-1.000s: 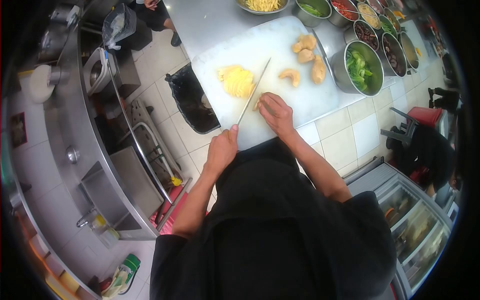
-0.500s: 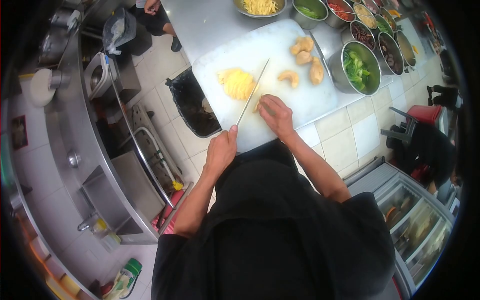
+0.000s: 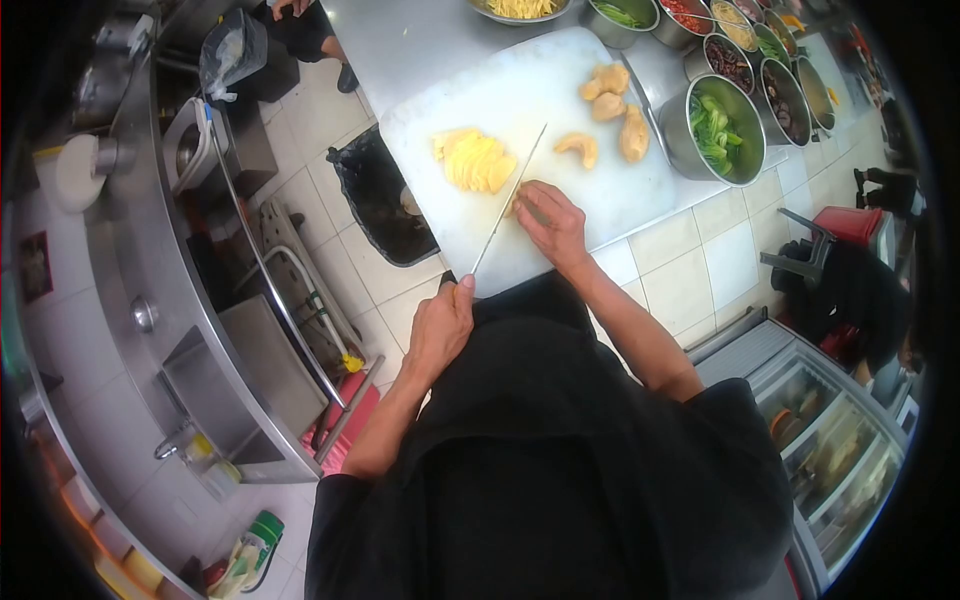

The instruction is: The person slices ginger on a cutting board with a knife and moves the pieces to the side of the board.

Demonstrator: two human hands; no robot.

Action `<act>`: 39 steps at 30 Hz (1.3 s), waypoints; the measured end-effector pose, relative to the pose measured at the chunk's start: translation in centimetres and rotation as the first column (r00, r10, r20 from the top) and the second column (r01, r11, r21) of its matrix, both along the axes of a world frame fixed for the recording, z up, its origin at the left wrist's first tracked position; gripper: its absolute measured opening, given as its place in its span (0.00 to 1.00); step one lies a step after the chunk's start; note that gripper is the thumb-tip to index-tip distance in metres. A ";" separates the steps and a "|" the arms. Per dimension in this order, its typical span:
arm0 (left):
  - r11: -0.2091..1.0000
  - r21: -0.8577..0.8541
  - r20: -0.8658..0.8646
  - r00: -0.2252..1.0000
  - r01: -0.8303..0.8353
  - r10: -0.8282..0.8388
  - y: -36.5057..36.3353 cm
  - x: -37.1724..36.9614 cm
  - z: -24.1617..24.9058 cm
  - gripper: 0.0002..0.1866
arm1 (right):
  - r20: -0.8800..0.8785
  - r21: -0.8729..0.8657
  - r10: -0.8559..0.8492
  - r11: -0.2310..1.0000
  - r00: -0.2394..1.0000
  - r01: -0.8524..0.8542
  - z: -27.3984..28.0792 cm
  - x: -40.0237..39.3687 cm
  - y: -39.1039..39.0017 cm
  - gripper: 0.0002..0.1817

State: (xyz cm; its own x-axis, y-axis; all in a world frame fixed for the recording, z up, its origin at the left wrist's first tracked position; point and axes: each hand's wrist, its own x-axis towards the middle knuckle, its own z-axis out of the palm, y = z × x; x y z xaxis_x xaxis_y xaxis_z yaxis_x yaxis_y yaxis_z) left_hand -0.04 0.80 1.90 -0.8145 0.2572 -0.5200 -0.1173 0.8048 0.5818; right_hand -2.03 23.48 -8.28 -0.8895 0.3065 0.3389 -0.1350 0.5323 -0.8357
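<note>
My left hand [image 3: 443, 325] is closed round the handle of a kitchen knife [image 3: 512, 195]. Its long blade, seen nearly edge-on, slants up over the white cutting board [image 3: 520, 75]. Just right of the blade, my right hand [image 3: 555, 225] has its fingers curled on a piece of peeled ginger [image 3: 514, 205], mostly covered by them. Pale yellow ginger slices [image 3: 475, 162] lie fanned on the board left of the knife. Beyond my right hand lie a curved ginger piece [image 3: 576, 150] and several knobby ginger chunks [image 3: 634, 135].
A bowl of yellow shreds [image 3: 518, 8] and a metal pot of green vegetables [image 3: 713, 135] stand by the board, with several other ingredient pots behind. A black-lined bin [image 3: 385, 200] is below left. Another person's hand [image 3: 290, 8] shows at the top. A glass-topped freezer [image 3: 825, 430] stands right.
The knife handle and my left hand have dropped slightly, and the blade tip has shifted a little right. My right hand still grips the ginger. The slices look more spread.
</note>
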 end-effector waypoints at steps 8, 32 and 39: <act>0.999 -0.029 0.001 1.000 0.014 -0.014 0.2 0.6 0.2 0.32 | -0.014 -0.001 0.013 1.000 1.000 -0.013 0.1 0.0 0.1 0.13; 0.993 -0.109 0.001 0.999 0.034 -0.034 0.9 0.7 0.9 0.32 | -0.016 -0.032 0.003 0.999 1.000 -0.004 0.0 -0.1 0.0 0.12; 0.996 -0.079 -0.035 0.999 0.029 -0.032 2.4 -0.1 -1.1 0.32 | -0.014 0.031 -0.004 1.000 1.000 0.004 -0.2 -0.1 0.0 0.12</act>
State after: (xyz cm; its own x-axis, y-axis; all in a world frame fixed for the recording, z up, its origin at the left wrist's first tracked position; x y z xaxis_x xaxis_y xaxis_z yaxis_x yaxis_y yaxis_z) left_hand -0.17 3.16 0.79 -0.8258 0.2418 -0.5094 -0.0719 0.8509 0.5204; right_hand -2.09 23.49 -8.44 -0.8835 0.2991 0.3606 -0.1445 0.5582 -0.8170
